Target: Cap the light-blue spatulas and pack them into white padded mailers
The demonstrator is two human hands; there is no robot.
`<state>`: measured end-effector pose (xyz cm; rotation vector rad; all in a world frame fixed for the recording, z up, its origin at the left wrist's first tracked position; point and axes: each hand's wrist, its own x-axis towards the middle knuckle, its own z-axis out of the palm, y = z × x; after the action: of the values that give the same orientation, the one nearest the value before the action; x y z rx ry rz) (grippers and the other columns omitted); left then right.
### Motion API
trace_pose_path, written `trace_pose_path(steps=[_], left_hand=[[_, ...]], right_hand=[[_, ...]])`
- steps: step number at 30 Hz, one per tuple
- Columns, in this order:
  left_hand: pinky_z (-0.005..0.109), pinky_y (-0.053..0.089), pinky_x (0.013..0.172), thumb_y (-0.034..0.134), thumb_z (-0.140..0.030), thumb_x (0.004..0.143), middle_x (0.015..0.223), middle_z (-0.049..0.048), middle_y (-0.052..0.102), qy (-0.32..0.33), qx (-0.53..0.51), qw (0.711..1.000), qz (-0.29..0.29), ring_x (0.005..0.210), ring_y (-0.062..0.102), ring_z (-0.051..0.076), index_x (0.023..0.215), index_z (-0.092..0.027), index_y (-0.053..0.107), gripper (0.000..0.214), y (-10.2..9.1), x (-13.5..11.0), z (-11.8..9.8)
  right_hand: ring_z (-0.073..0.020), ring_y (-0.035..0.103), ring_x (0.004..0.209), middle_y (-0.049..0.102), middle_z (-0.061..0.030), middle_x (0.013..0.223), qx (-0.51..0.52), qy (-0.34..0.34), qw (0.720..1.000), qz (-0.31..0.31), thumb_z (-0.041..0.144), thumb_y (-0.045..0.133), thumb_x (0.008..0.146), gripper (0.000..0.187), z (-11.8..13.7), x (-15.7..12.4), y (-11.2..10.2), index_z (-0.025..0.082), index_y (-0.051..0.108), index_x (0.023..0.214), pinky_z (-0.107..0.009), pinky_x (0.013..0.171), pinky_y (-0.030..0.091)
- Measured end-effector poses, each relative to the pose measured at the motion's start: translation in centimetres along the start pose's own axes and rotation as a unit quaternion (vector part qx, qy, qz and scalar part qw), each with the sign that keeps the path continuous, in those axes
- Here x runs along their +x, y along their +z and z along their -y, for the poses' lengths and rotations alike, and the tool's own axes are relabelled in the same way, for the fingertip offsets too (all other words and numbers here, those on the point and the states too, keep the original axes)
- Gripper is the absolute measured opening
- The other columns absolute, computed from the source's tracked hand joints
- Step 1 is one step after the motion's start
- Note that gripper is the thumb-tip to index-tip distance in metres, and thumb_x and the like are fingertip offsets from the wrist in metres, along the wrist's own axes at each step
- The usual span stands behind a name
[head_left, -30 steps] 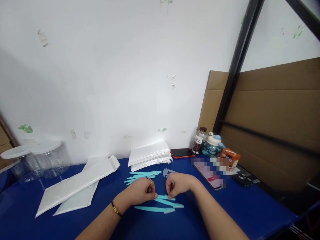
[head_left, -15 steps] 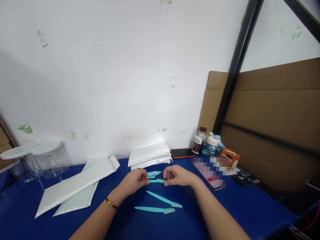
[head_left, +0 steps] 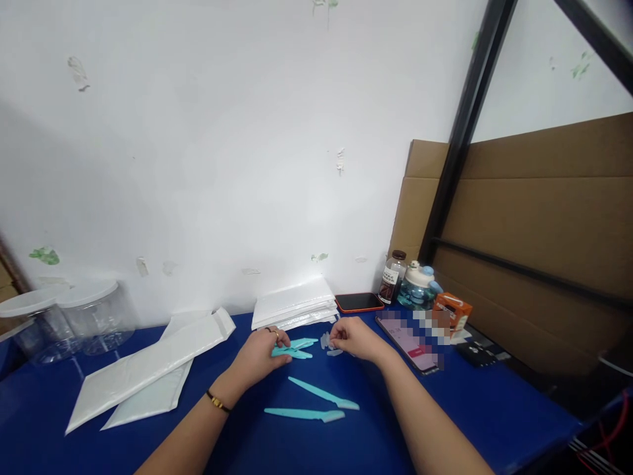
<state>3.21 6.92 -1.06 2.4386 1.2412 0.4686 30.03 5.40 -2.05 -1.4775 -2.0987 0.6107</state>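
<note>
One blue tabletop (head_left: 373, 443) bears everything. The left hand (head_left: 263, 351) curls loosely over the far pile of turquoise eyebrow razors (head_left: 302, 344) (whether it grips one, I cannot tell); the right hand (head_left: 352, 338), half a second ago touching the same razor, has moved off it, fingers narrowed, hold unclear. Two nearer razors (head_left: 299, 414) lie unmoved. Small clear plastic caps (head_left: 324, 341) now show beside that hand.

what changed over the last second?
The left hand and right hand moved away from the wearer, bringing one teal tool from the front group to the rear teal pile. The left is now at that pile; the right let go of the tool and is at the small clear pieces, grip unclear. Unchanged: nearest teal tool, white mailer stack.
</note>
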Motion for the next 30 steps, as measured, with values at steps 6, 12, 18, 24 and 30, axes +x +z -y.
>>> trace_pose_path(steps=[6,12,18,24,30], left_hand=[[0.021,0.038,0.070,0.065,-0.034,0.069,0.089,-0.0010,0.060,0.106,-0.037,0.986,0.121,0.082,0.054,0.014,0.082,-0.024,0.065,0.016,2.1,-0.6,-2.6],[0.021,0.035,0.057,0.052,-0.035,0.077,0.073,-0.0017,0.058,0.020,-0.071,0.992,0.100,0.065,0.051,0.012,0.081,-0.020,0.059,0.017,2.0,-0.2,-1.3],[0.022,0.034,0.057,0.050,-0.033,0.076,0.069,-0.0012,0.058,-0.035,-0.025,0.998,0.052,0.066,0.052,0.014,0.078,-0.020,0.059,0.016,0.0,0.2,1.0],[0.024,0.038,0.072,0.061,-0.034,0.068,0.089,0.0002,0.059,-0.019,0.016,1.000,-0.009,0.084,0.054,0.016,0.086,-0.022,0.060,0.022,-1.2,-0.3,-0.1],[0.021,0.034,0.052,0.073,-0.042,0.055,0.076,-0.0038,0.059,0.036,-0.032,0.971,0.235,0.066,0.052,0.012,0.082,-0.025,0.066,0.033,-0.1,-2.0,-4.4]], right_hand=[[-0.0102,0.052,0.056,0.061,0.0016,0.061,0.030,-0.017,0.989,0.142,0.038,0.070,0.064,0.026,1.5,-1.3,-0.9,0.015,0.070,0.074,-0.018,0.049,0.037],[-0.0067,0.047,0.045,0.060,0.0019,0.058,0.080,0.032,0.956,0.281,0.040,0.070,0.063,0.028,1.6,-1.4,-0.9,0.015,0.070,0.075,-0.016,0.043,0.037],[-0.0084,0.049,0.047,0.061,-0.0003,0.055,0.043,0.034,0.990,0.134,0.029,0.060,0.073,0.019,0.7,-1.0,-1.0,0.013,0.069,0.071,-0.017,0.046,0.036],[-0.0146,0.058,0.069,0.066,-0.0031,0.078,-0.070,0.009,0.998,-0.005,0.023,0.065,0.069,0.020,0.2,-0.5,-1.1,0.017,0.070,0.087,-0.021,0.061,0.040],[-0.0130,0.057,0.067,0.065,-0.0023,0.074,-0.033,-0.019,0.999,-0.006,0.022,0.058,0.075,0.013,0.9,-0.9,-1.4,0.016,0.069,0.077,-0.020,0.061,0.040]])
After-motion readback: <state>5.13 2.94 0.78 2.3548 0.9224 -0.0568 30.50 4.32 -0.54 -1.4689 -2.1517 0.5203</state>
